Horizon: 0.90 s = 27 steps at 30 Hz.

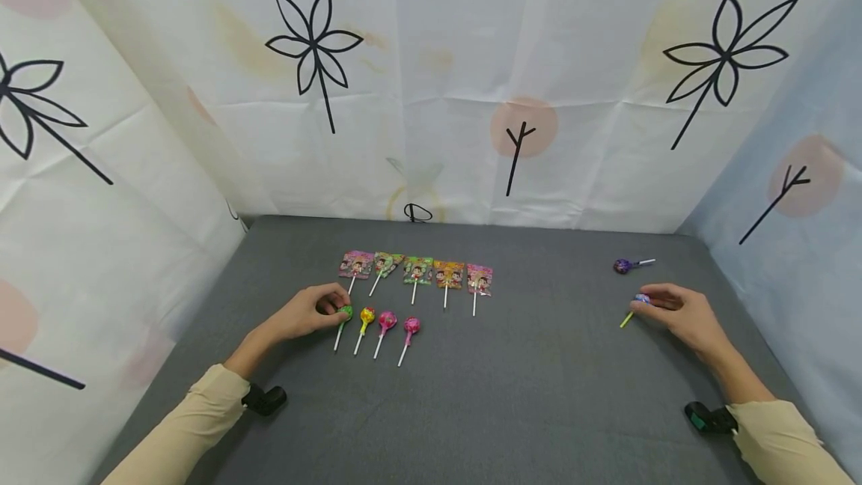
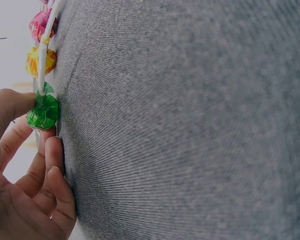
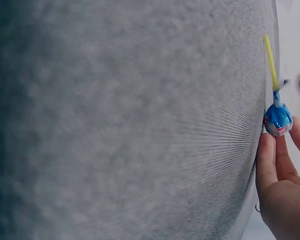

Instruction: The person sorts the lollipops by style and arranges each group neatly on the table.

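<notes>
My left hand pinches the head of a green-wrapped lollipop between thumb and fingers; its white stick points toward me. Right of it, in the same row, lie a yellow lollipop and two pink ones. At the right side of the table, my right hand is around a blue-wrapped lollipop with a yellow stick. In the right wrist view its fingers are at the candy's head while the thumb stands apart from it. Beyond that hand lies a purple-wrapped lollipop, stick pointing right.
Behind the near row, several lollipops in flat printed packets form another row, sticks toward me. A grey cloth covers the table. White printed curtains enclose the back and sides. Each wrist wears a black camera.
</notes>
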{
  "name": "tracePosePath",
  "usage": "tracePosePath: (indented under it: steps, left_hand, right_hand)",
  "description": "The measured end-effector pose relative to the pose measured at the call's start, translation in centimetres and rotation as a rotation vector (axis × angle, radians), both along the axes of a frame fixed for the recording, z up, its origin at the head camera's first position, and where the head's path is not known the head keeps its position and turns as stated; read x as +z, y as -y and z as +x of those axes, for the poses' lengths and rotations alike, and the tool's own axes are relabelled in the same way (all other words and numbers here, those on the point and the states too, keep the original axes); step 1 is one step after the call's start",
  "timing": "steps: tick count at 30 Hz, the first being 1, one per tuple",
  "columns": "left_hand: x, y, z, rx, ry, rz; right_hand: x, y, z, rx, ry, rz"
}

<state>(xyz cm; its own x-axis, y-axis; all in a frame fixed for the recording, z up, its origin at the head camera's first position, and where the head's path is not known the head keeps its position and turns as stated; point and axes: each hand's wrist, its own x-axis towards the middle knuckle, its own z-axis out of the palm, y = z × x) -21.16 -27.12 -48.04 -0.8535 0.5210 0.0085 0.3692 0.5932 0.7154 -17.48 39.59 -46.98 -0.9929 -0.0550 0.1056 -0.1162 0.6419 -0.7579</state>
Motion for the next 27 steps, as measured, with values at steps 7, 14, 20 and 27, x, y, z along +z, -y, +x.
tracePosePath:
  steps: [7, 14, 20, 27]
  left_hand:
    - [0.10, -0.04, 0.06, -0.005, -0.001, 0.007]
    - [0.15, -0.08, 0.13, -0.001, 0.009, 0.022]
    - [0.07, -0.10, 0.21, 0.002, 0.010, 0.022]
    - [-0.13, 0.03, 0.11, 0.010, 0.008, 0.014]
  right_hand:
    - [-0.12, -0.07, -0.23, -0.003, 0.000, 0.019]
    - [-0.10, -0.13, -0.31, -0.031, -0.002, 0.009]
    - [0.25, -0.19, -0.15, -0.063, 0.012, -0.015]
    - [0.09, -0.46, 0.54, -0.103, 0.034, 0.016]
